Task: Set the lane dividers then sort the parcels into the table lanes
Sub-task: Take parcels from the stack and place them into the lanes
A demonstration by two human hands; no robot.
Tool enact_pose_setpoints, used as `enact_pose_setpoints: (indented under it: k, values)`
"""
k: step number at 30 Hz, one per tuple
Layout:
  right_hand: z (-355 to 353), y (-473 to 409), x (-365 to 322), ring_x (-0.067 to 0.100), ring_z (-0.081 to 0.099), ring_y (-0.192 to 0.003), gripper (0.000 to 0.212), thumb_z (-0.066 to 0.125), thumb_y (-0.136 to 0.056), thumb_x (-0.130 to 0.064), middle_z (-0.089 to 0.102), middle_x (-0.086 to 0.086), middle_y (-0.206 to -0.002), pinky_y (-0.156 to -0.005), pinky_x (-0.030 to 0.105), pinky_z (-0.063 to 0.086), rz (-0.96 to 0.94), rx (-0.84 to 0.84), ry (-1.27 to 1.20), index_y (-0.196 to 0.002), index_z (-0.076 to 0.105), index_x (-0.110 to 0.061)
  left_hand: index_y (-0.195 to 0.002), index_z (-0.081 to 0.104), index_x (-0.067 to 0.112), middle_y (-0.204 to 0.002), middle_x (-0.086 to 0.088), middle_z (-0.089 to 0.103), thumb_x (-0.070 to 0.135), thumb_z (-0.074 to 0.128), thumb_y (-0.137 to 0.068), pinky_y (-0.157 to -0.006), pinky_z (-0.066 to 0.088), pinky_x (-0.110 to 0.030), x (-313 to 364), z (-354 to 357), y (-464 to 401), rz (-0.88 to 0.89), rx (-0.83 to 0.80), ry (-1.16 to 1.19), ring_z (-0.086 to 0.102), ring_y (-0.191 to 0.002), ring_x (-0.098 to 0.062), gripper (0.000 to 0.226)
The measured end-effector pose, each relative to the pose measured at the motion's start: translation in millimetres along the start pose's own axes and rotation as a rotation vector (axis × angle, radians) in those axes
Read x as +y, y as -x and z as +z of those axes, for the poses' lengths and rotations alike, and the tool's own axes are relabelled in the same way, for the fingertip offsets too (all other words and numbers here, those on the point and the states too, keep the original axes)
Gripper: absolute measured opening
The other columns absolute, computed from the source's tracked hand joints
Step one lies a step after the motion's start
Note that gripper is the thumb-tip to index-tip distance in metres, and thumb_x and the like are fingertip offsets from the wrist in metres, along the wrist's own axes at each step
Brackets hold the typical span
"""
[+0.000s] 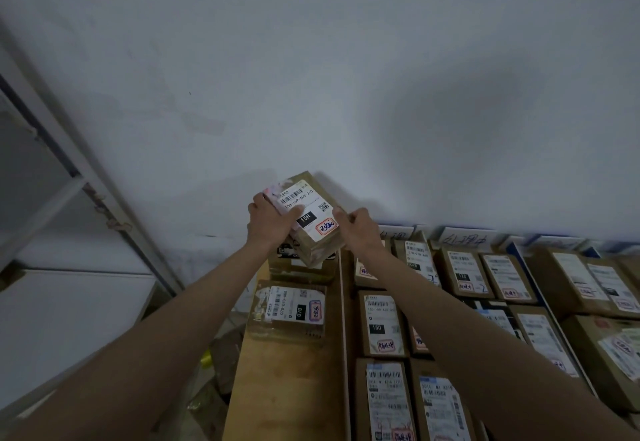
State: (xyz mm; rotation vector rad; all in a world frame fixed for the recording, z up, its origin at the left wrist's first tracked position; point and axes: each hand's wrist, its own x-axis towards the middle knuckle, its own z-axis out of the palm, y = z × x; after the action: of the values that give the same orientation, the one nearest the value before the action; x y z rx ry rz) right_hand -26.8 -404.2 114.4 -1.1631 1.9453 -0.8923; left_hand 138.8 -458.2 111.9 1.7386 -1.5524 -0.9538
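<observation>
Head view, left hand (268, 220) and right hand (356, 231) fingers gripping parcel (308, 213)

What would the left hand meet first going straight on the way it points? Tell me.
The left hand already grips the parcel held in both hands, so that comes first. Beyond it the white wall looks next, though depth is unclear.

A pale wall (346, 76) fills the upper view. At left stands a metal frame (86, 177), with a white cabinet (69, 319) below it and yellowish clutter (207, 361) beside the table.
</observation>
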Motion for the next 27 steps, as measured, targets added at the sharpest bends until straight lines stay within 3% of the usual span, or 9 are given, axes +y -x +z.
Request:
enact_pose_setpoints:
  k: [5,9,11,13,14,17,19,22,27]
  values:
    - [-8,13,-6,0.01,0.061,-0.073,0.049,0.048,-0.099,-0.047,0.072,0.009,-0.106,-0.057,0.015,0.045,-0.086,-0.036,0.089,-0.11,0.066,-0.002,-0.146,0.03,0.016,-0.137,-0.009,0.051,0.055,0.075,-0.069,-0.097,0.05,-0.055,4,-10,5,0.076,-0.068,0.057,0.051,-0.125,-0.028,0.098]
    - [-22,32,-12,0.014,0.063,-0.078,0.055,0.049,-0.098,-0.051,0.07,0.008,-0.106,-0.059,0.017,0.046,-0.032,-0.065,0.073,-0.117,0.065,-0.002,-0.155,0.018,0.012,-0.15,-0.012,0.043,0.042,0.074,-0.084,-0.105,0.045,-0.054,22,-14,18,0.141,-0.08,0.046,0.046,-0.135,-0.031,0.096]
    - [-31,46,-15,0.016,0.063,-0.08,0.056,0.048,-0.097,-0.052,0.068,0.006,-0.103,-0.063,0.02,0.05,0.0,-0.053,0.076,-0.117,0.063,-0.003,-0.152,0.028,0.011,-0.145,-0.009,0.048,0.042,0.069,-0.089,-0.097,0.051,-0.045,30,-15,29,0.191,-0.092,0.023,0.052,-0.127,-0.028,0.081]
    - [-40,59,-12,0.02,0.065,-0.089,0.057,0.048,-0.096,-0.055,0.068,0.007,-0.103,-0.078,0.03,0.057,0.025,-0.015,0.114,-0.114,0.065,-0.003,-0.144,0.041,0.011,-0.131,-0.002,0.056,0.04,0.056,-0.098,-0.078,0.052,-0.027,36,-18,48,0.228,-0.14,0.005,0.057,-0.11,-0.019,0.056]
    - [-44,67,-10,0.022,0.067,-0.092,0.058,0.048,-0.096,-0.057,0.069,0.007,-0.103,-0.084,0.034,0.057,0.035,0.003,0.143,-0.111,0.065,-0.004,-0.141,0.044,0.012,-0.126,-0.002,0.057,0.04,0.048,-0.102,-0.077,0.05,-0.026,37,-20,59,0.248,-0.167,-0.015,0.057,-0.106,-0.018,0.049]
    - [-56,97,5,0.02,0.07,-0.093,0.053,0.049,-0.096,-0.054,0.072,0.005,-0.103,-0.086,0.033,0.058,0.071,0.006,0.116,-0.109,0.067,-0.005,-0.132,0.052,0.016,-0.127,-0.008,0.059,0.051,0.03,-0.103,-0.09,0.047,-0.04,27,-26,88,0.366,-0.222,-0.207,0.057,-0.113,-0.028,0.05]
    - [-64,121,19,0.02,0.069,-0.095,0.051,0.051,-0.096,-0.052,0.072,0.003,-0.101,-0.086,0.032,0.057,0.096,0.032,0.094,-0.108,0.067,-0.005,-0.131,0.05,0.017,-0.13,-0.011,0.055,0.057,0.023,-0.102,-0.09,0.048,-0.043,16,-28,107,0.426,-0.253,-0.381,0.056,-0.116,-0.031,0.056]
    - [-76,159,40,0.021,0.067,-0.094,0.045,0.055,-0.096,-0.045,0.068,0.004,-0.099,-0.086,0.033,0.057,0.151,0.097,0.002,-0.109,0.064,-0.003,-0.144,0.041,0.019,-0.143,-0.011,0.047,0.058,0.02,-0.101,-0.096,0.048,-0.048,3,-26,140,0.469,-0.251,-0.597,0.051,-0.123,-0.033,0.062]
    - [-94,214,73,0.019,0.065,-0.084,0.036,0.056,-0.095,-0.043,0.066,0.006,-0.093,-0.081,0.032,0.056,0.21,0.141,0.006,-0.085,0.058,-0.009,-0.135,0.049,0.013,-0.134,-0.012,0.054,0.049,0.024,-0.104,-0.099,0.045,-0.045,-6,-18,199,0.576,-0.249,-0.738,0.053,-0.12,-0.03,0.053]
